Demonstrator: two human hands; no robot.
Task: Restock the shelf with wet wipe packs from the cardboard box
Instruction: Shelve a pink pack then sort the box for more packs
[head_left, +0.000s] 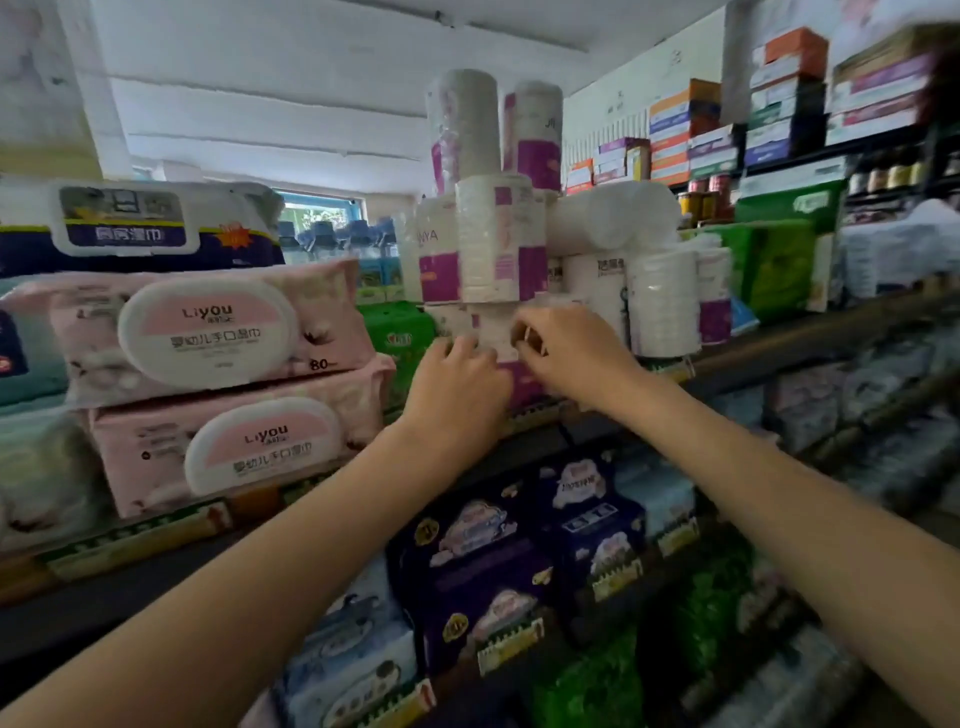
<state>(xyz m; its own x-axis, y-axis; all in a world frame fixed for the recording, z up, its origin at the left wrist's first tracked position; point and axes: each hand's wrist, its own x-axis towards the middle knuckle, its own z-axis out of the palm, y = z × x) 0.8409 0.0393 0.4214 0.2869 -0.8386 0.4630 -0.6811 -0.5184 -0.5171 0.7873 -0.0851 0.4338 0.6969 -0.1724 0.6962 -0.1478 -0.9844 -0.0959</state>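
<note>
Both arms stretched up to the upper shelf (779, 343), hands meeting at a white-and-purple pack (501, 358) at the bottom of a stack of round white packs (493, 244). Left hand (457, 387) pressed against the pack's left side, fingers (460, 345) curled onto its front. Right hand (571, 348) on the pack's right side, fingers (524, 332) bent and pinching at the wrapper; grip partly blurred, so exact hold hard to tell. More round packs piled above and to the right, one lying on its side (613, 215), two standing tall on top (493, 124). To the left on the same shelf, two pink wet wipe packs (208, 332) with white oval lids stacked one on the other, a dark blue wipe pack (140, 223) on top of them. Green packs (400, 338) behind, between the pink packs and the hands. On the lower shelf, near and below the arms, dark purple packs (483, 566), pale blue ones (353, 660) to their left, green ones (597, 686) at the bottom. Far right, boxes (789, 98) stacked on a high shelf. Cardboard box out of view.
</note>
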